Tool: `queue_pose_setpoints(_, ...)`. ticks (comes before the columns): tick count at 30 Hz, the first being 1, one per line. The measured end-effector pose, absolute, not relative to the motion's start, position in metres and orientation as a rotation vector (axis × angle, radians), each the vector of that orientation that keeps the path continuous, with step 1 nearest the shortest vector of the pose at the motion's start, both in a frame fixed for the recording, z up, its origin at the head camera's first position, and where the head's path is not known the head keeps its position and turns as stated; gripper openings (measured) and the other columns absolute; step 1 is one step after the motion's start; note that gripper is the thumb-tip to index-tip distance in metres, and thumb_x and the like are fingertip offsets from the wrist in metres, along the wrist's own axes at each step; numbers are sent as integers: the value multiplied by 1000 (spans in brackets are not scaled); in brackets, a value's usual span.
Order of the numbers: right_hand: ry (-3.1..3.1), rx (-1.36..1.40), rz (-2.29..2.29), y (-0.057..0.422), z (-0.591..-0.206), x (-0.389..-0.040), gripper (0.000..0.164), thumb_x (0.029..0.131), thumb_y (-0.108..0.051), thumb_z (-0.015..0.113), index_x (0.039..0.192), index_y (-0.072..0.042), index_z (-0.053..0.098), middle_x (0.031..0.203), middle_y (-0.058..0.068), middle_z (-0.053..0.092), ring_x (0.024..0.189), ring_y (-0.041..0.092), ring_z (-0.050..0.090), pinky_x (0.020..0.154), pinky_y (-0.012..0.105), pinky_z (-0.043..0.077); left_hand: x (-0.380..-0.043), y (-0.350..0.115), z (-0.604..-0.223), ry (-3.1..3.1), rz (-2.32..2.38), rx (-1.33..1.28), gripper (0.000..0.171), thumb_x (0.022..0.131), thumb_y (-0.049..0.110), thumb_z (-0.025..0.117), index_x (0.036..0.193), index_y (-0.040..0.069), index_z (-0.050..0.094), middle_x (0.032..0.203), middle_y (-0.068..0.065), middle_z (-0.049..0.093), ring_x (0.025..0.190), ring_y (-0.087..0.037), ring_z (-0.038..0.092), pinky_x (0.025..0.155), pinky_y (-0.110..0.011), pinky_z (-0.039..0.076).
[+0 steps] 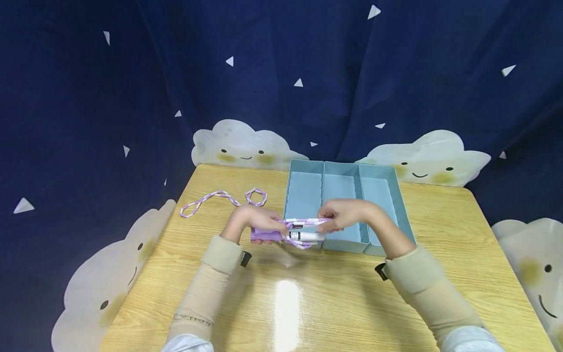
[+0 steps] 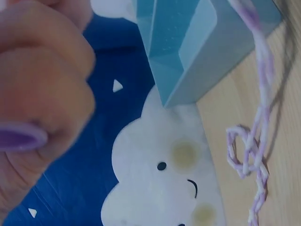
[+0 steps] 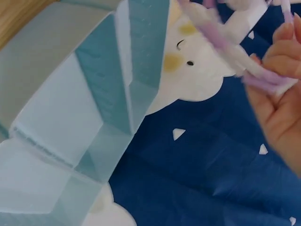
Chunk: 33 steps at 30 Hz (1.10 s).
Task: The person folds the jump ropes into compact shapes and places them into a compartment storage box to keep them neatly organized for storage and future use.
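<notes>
A beaded jump rope in purple and white runs from the table up to both hands. My left hand grips its purple handle, and a white section of the handle sticks out to the right. In the left wrist view the handle's hollow purple end shows beside the curled fingers. With bent fingers my right hand holds folded strands of rope; a strand lies across those fingers in the right wrist view. Part of the bundle is hidden between the hands.
A light blue bin with three compartments stands behind and below the hands, toward the back of the wooden table. Loose rope curls left of it. A dark blue curtain with cloud cutouts borders the table.
</notes>
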State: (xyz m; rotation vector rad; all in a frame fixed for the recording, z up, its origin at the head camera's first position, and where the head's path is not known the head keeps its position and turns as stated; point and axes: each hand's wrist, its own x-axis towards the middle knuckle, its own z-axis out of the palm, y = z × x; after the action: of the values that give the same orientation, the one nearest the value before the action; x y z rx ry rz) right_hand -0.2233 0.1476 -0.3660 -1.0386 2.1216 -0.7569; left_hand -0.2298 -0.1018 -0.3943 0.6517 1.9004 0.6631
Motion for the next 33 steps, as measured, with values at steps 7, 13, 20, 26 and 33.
queue_pose_setpoints(7, 2130, -1001, -977, 156, -377, -230, 17, 93, -15, 51, 94, 0, 60, 79, 12, 58, 71, 20, 57, 63, 28, 55, -229, -109, -395, 1864, 712, 650, 28, 89, 32, 46, 80, 9, 59, 60, -8, 56, 41, -13, 48, 37, -22, 44)
queue_pose_setpoints(13, 2255, -1045, -1136, 157, -391, -235, 18, 93, -13, 51, 100, 0, 60, 74, 13, 55, 67, 29, 57, 61, 40, 56, -226, -105, -397, 1705, 786, 705, 37, 92, 30, 43, 81, -4, 55, 59, -8, 53, 39, -12, 46, 35, -22, 42)
queue_pose_setpoints(20, 2268, -1044, -1301, 155, -412, -238, 20, 92, -10, 52, 104, 3, 62, 74, 5, 57, 64, 34, 56, 56, 37, 54, -222, -96, -393, 1595, 850, 789, 34, 92, 26, 41, 77, -2, 54, 59, -9, 53, 39, -11, 47, 35, -21, 40)
queue_pose_setpoints(26, 2253, -914, -1424, 157, -428, -236, 21, 92, -11, 52, 102, 2, 65, 75, 13, 59, 64, 21, 53, 56, 25, 49, -221, -93, -390, 1570, 928, 878, 31, 94, 23, 38, 84, 0, 56, 59, -7, 54, 40, -13, 48, 36, -23, 41)
queue_pose_setpoints(33, 2128, -776, -1568, 152, -429, -225, 24, 92, -8, 51, 104, 11, 61, 82, 8, 67, 64, 8, 60, 54, 22, 51, -222, -90, -391, 1521, 1022, 892, 30, 94, 19, 39, 89, -2, 59, 59, -13, 53, 39, -12, 48, 36, -23, 42)
